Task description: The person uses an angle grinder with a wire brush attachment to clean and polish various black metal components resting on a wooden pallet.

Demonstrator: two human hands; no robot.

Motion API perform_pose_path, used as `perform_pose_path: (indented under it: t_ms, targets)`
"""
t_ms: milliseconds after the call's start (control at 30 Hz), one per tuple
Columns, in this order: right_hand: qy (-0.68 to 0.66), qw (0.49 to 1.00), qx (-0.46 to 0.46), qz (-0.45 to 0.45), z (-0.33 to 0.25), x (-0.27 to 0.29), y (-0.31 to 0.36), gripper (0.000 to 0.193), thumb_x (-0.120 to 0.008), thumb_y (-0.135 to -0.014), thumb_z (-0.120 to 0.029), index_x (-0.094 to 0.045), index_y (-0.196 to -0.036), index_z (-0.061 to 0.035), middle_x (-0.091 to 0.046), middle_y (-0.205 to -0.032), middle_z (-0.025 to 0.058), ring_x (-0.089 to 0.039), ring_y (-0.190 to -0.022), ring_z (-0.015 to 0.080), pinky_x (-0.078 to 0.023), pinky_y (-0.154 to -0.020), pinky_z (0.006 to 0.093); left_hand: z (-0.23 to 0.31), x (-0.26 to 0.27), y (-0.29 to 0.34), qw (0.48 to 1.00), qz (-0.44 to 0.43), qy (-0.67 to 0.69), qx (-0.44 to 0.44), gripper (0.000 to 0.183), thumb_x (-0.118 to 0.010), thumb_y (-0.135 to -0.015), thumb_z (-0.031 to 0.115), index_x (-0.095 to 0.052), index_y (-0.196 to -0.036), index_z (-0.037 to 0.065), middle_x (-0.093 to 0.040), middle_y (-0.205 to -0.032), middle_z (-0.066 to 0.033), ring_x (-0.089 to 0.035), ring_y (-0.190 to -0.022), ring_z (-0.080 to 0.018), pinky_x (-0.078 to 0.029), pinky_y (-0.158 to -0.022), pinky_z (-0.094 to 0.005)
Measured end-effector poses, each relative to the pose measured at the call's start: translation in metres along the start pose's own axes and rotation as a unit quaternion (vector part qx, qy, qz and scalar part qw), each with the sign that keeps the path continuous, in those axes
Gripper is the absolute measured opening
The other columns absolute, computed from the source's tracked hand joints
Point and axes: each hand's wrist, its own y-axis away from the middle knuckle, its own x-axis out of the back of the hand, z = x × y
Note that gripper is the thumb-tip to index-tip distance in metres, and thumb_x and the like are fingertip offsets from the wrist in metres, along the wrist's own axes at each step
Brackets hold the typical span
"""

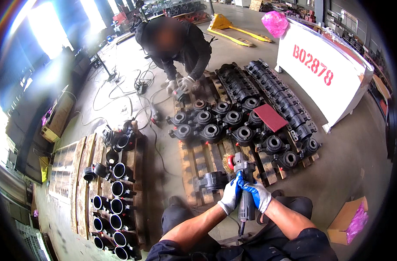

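Observation:
Both my hands, in white gloves with blue-coated palms, are closed around a dark angle grinder [247, 209]. My left hand [231, 195] wraps the grinder's left side near the head, and my right hand [258, 194] grips its right side. A brass-coloured wire brush [227, 162] shows at the tool's red-collared head, pointing left. Just below the brush, a black cast housing [213, 180] lies on the near part of the wooden pallet [194, 157]. Whether brush and housing touch, I cannot tell. The grinder's cord leaves its lower end between my knees.
Several black ring-shaped castings [211, 131] and a dark red sheet [271, 117] sit on the pallet. Across it, a co-worker [176, 43] bends with gloved hands on a part. Left, another pallet [83, 187] bears black tubular parts. Cables [120, 93] cross the floor; a white crate [320, 65] stands right.

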Motion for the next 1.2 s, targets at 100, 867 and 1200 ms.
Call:
perform_pose_path:
  t_ms: [100, 867, 1200]
  targets:
    - [0.004, 1.000, 0.000, 0.011, 0.000, -0.003, 0.001, 0.040, -0.077, -0.089, -0.015, -0.064, -0.126, -0.0070, -0.068, -0.115, 0.0026, -0.064, -0.104, 0.0154, -0.050, -0.096, 0.0312, 0.006, 0.000, 0.001, 0.999, 0.002, 0.001, 0.032, 0.041, -0.057, -0.103, 0.042, -0.067, -0.113, 0.003, -0.064, -0.099, -0.0001, -0.056, -0.087, -0.0094, -0.048, -0.082, -0.0268]
    - [0.058, 0.995, 0.079, 0.033, -0.007, 0.029, -0.016, 0.037, -0.067, -0.090, 0.001, -0.060, -0.126, -0.0011, -0.068, -0.112, 0.0072, -0.066, -0.101, 0.0171, -0.054, -0.093, 0.0308, -0.006, -0.023, -0.014, 0.965, -0.086, 0.223, 0.111, 0.048, -0.060, -0.100, 0.044, -0.058, -0.131, 0.007, -0.063, -0.112, -0.0027, -0.057, -0.100, -0.0125, -0.047, -0.091, -0.0282]
    - [0.045, 0.985, -0.084, 0.146, 0.030, 0.055, -0.015, 0.019, -0.067, -0.089, 0.000, -0.060, -0.104, -0.0083, -0.060, -0.080, 0.0032, -0.062, -0.069, 0.0161, -0.052, -0.057, 0.0314, -0.052, -0.014, 0.024, 0.984, -0.032, 0.054, 0.168, 0.039, -0.073, -0.091, 0.029, -0.062, -0.119, 0.005, -0.067, -0.105, -0.0041, -0.059, -0.094, -0.0133, -0.048, -0.084, -0.0292]
